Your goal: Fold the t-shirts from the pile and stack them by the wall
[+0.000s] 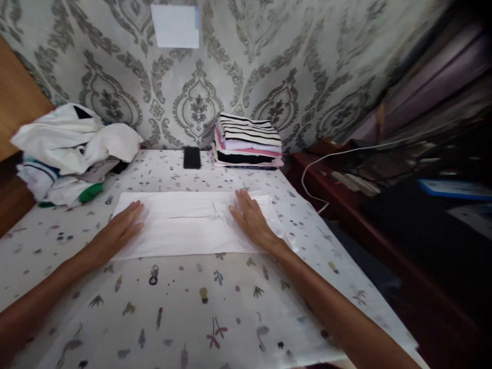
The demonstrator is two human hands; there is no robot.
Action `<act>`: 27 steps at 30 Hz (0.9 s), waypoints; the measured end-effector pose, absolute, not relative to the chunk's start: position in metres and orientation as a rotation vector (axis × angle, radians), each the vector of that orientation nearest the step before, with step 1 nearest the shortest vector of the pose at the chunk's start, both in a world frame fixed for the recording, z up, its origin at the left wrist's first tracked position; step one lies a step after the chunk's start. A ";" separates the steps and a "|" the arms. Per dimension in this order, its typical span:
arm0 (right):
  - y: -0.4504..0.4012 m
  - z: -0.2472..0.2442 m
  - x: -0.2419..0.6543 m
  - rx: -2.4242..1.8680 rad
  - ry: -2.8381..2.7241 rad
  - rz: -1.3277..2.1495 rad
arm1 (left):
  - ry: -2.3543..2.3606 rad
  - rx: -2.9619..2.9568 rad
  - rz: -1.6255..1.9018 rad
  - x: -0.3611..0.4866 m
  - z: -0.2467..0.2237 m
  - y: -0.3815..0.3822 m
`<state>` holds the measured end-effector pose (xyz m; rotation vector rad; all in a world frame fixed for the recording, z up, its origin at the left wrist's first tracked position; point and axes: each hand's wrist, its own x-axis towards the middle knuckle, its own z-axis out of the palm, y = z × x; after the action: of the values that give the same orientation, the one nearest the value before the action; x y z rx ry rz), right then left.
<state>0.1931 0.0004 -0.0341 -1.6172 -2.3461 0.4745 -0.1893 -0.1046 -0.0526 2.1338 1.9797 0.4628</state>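
Note:
A white garment (184, 230), folded into a long flat strip, lies across the patterned cloth in front of me. A thin crease runs along its middle, and its right end looks loose and ruffled. My left hand (125, 223) rests at the strip's left end, fingers stretched out and pointing away from me. On the right part of the garment lies my right hand (251, 218), flat with its fingers extended. Neither hand grips anything.
A loose heap of clothes (77, 154) sits at the back left. A stack of folded clothes (248, 141) stands by the wall, beside a black phone-like object (191, 158). On the right, a white cable (307, 174) trails over a dark red wooden edge (346, 205).

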 end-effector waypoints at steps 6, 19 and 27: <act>-0.010 -0.034 0.177 -1.392 -2.437 0.342 | 2.189 1.607 0.727 -0.220 -0.026 -0.083; -0.015 -0.045 0.141 -1.415 -2.648 0.268 | 2.188 1.032 0.666 -0.218 -0.009 -0.068; -0.011 -0.025 0.039 -1.086 -2.659 0.631 | 2.007 0.954 0.805 -0.227 -0.018 -0.067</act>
<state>0.0395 -0.0108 -0.0248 -1.0861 -2.6589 0.6307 -0.2272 -0.0674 -0.0177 0.9539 2.0075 0.8054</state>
